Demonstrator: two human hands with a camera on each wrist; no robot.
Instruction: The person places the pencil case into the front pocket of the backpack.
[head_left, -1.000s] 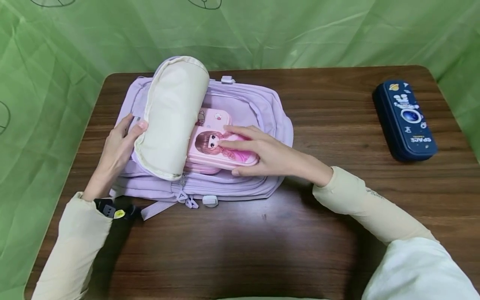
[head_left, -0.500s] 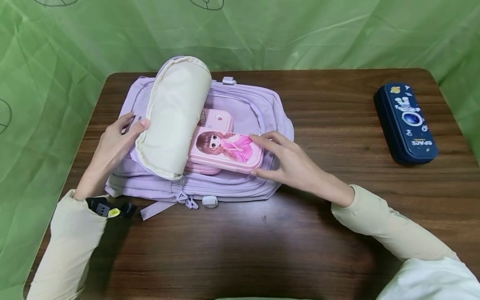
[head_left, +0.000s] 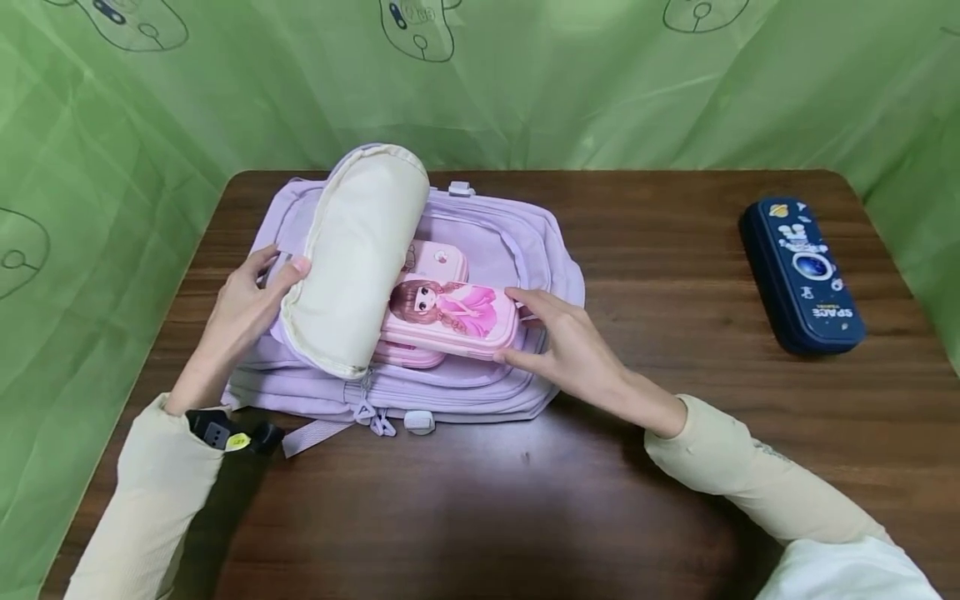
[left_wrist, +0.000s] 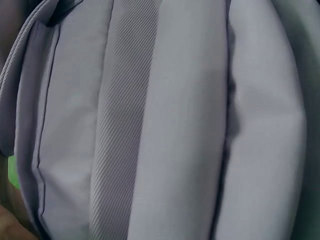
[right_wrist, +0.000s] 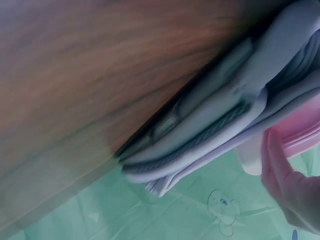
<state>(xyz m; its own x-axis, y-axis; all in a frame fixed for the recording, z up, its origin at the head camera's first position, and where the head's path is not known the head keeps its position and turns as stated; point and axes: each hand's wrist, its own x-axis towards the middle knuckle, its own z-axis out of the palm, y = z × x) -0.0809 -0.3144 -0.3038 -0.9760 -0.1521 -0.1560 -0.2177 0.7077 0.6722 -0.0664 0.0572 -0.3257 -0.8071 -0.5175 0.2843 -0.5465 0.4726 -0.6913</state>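
Note:
A lavender backpack (head_left: 491,221) lies on its back on the table, its front flap rolled over to the left so the cream lining (head_left: 360,258) shows. My left hand (head_left: 243,304) holds that flap's left edge, thumb on top. In the open compartment, a pink pencil case (head_left: 453,317) with a long-haired doll picture rests over another pink pencil case (head_left: 438,260). My right hand (head_left: 573,346) grips the upper case's right end between thumb and fingers. The left ends of both cases are hidden under the flap. Pale backpack fabric (left_wrist: 185,120) fills the left wrist view.
A navy pencil case (head_left: 806,275) with space pictures lies at the right of the brown wooden table (head_left: 637,500). Green cloth (head_left: 562,92) hangs behind and beside the table. A strap end (head_left: 311,435) and zipper pulls (head_left: 371,417) hang at the backpack's near side.
My right hand has slid from the top of the upper pencil case to its right end, uncovering the doll picture. The left hand keeps its hold. The head view has tilted up slightly.

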